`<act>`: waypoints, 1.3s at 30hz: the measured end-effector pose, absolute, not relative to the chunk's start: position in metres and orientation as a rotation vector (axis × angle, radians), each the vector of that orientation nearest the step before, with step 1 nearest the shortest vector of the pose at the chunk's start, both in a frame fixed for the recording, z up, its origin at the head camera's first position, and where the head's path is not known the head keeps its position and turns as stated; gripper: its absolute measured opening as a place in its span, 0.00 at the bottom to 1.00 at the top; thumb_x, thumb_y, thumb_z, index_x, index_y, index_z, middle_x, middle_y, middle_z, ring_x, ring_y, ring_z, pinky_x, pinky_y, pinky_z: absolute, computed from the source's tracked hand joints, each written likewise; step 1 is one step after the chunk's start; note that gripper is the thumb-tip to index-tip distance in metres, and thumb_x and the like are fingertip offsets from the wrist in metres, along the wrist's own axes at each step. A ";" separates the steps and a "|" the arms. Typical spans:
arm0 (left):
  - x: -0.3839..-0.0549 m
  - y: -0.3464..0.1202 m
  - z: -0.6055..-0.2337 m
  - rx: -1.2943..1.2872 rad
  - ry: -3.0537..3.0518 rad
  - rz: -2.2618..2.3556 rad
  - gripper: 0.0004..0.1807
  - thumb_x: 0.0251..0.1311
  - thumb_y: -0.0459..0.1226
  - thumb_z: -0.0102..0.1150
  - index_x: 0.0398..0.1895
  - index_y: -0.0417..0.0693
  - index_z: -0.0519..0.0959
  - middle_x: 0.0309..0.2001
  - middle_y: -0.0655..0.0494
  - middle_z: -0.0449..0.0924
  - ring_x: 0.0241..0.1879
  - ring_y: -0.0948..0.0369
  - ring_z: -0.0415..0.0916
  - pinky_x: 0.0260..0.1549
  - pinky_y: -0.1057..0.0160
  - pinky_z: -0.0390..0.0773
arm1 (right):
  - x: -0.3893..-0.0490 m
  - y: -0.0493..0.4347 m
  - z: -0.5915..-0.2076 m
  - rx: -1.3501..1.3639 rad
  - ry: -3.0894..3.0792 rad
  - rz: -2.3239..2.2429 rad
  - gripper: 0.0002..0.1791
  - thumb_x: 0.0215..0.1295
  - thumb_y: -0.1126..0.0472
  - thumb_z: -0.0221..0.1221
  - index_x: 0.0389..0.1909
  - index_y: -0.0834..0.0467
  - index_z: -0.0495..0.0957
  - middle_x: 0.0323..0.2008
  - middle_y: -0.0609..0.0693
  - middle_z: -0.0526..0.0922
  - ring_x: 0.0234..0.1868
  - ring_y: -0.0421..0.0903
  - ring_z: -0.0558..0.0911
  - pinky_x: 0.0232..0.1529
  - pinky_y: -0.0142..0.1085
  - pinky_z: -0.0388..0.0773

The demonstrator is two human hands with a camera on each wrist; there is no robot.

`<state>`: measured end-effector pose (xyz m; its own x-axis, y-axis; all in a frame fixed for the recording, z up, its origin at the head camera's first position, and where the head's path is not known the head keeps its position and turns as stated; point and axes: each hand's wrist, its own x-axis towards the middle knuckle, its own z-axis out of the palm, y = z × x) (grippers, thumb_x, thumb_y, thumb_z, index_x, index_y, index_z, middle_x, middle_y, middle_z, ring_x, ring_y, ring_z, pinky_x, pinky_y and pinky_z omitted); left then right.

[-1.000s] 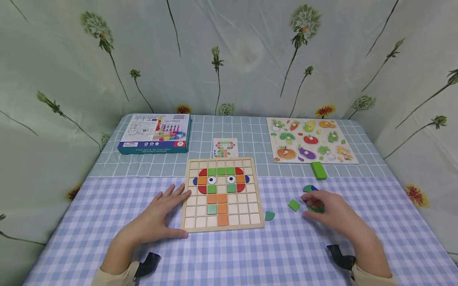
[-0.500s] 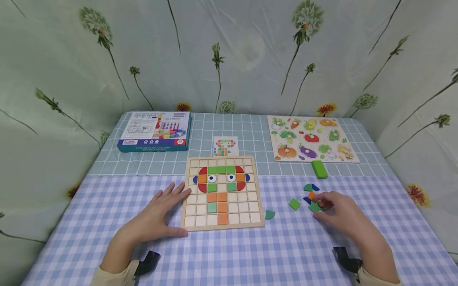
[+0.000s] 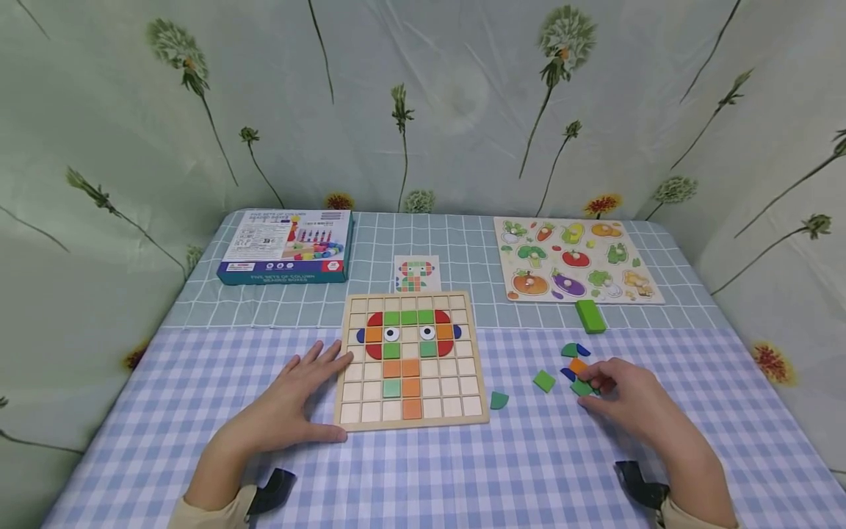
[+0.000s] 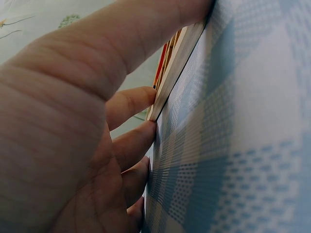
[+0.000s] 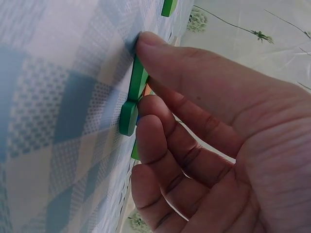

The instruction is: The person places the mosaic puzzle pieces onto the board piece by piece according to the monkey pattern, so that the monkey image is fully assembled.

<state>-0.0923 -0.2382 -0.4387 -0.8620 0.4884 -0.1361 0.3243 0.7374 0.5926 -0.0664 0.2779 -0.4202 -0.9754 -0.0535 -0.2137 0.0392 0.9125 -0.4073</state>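
Observation:
My left hand [image 3: 294, 400] rests on the cloth with fingers spread, its thumb and fingertips against the left edge of a wooden grid board [image 3: 449, 422]. Coloured tiles and two eye pieces form a face on the board, with orange tiles [image 3: 411, 386] running down below it. My right hand [image 3: 628, 397] is at a small pile to the right, thumb and index finger pinching a green square tile [image 3: 581, 388] still among the others. The right wrist view shows the thumb at the edge of that green tile [image 5: 138, 80]; the index fingertip is hidden. Beside it lies an orange tile [image 3: 578, 366].
A light green square [image 3: 544, 380] and a green quarter-round [image 3: 499, 400] lie between board and pile. Behind are a pattern card [image 3: 418, 274], a boxed bead set [image 3: 287, 246], a vegetable puzzle [image 3: 575, 261] and a green block [image 3: 590, 316].
My right hand has shifted right, from over the pile to the green square tile, uncovering the orange and blue pieces. The left hand has stayed at the board.

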 end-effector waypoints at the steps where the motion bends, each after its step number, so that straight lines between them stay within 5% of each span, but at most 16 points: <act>1: -0.092 -0.238 -0.439 0.637 2.656 0.831 0.63 0.45 0.66 0.81 0.84 0.57 0.64 0.87 0.44 0.55 0.86 0.33 0.43 0.78 0.21 0.43 | -0.066 0.278 -0.420 -0.010 2.853 -0.616 0.17 0.58 0.59 0.79 0.47 0.59 0.88 0.41 0.49 0.86 0.41 0.46 0.81 0.45 0.45 0.84; 15: -0.091 -0.237 -0.439 0.604 2.654 0.828 0.63 0.45 0.67 0.81 0.84 0.59 0.64 0.87 0.46 0.54 0.87 0.35 0.42 0.79 0.23 0.42 | -0.065 0.273 -0.417 -0.014 2.799 -0.633 0.16 0.58 0.59 0.79 0.45 0.57 0.87 0.41 0.45 0.88 0.41 0.43 0.81 0.38 0.33 0.79; 25: -0.091 -0.236 -0.439 0.592 2.652 0.823 0.63 0.45 0.67 0.81 0.85 0.60 0.63 0.87 0.47 0.54 0.87 0.35 0.42 0.79 0.23 0.41 | -0.066 0.268 -0.415 0.018 2.776 -0.626 0.18 0.59 0.59 0.78 0.47 0.59 0.88 0.39 0.45 0.88 0.40 0.44 0.81 0.43 0.41 0.82; 39: -0.092 -0.237 -0.437 0.615 2.658 0.816 0.63 0.45 0.66 0.81 0.85 0.59 0.64 0.87 0.45 0.55 0.86 0.34 0.43 0.79 0.22 0.43 | -0.078 0.230 -0.397 -0.418 2.835 -0.824 0.15 0.61 0.61 0.77 0.48 0.54 0.89 0.43 0.42 0.88 0.41 0.39 0.83 0.45 0.37 0.87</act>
<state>-0.0918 -0.2375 -0.4368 -0.8657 0.4778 -0.1490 0.3118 0.7478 0.5861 -0.0779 0.2302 -0.3975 -0.9482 -0.3090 -0.0745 -0.2210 0.8093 -0.5442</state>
